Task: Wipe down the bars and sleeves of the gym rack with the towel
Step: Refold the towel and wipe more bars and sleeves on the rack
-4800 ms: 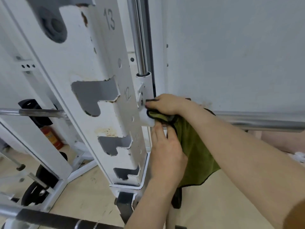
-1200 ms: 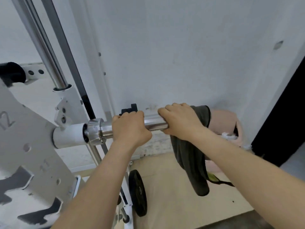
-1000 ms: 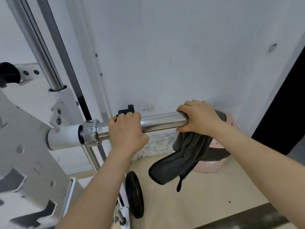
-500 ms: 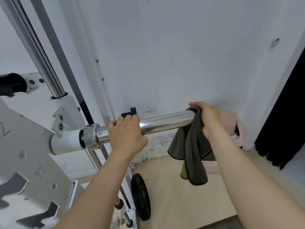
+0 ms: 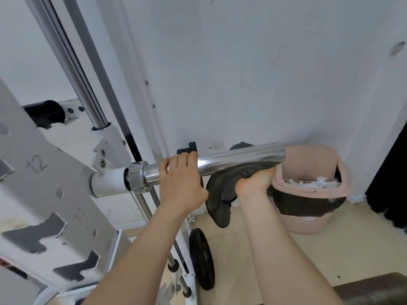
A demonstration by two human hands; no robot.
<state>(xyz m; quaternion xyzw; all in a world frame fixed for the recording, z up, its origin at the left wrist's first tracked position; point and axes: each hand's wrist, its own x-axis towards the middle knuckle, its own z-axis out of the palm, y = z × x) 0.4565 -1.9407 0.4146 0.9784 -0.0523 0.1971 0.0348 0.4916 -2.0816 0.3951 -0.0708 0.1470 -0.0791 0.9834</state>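
Observation:
A chrome bar sleeve (image 5: 237, 160) sticks out to the right from the white gym rack (image 5: 55, 194). My left hand (image 5: 181, 183) grips the sleeve near its collar, fingers curled over the top. My right hand (image 5: 255, 183) is under the sleeve, holding the dark grey-green towel (image 5: 222, 192) bunched against the sleeve's underside. Part of the towel hangs down below the bar. A vertical chrome guide rod (image 5: 83, 89) runs up at the left.
A pink waste bin (image 5: 308, 219) with a black liner stands on the floor by the wall, just beyond the sleeve's end. A black weight plate (image 5: 201, 258) leans at the rack's base. A dark bench pad (image 5: 372, 291) shows at the lower right.
My right hand has come off the sleeve's end and gone beneath it with the towel, now nearer my left hand. The left hand has kept its grip.

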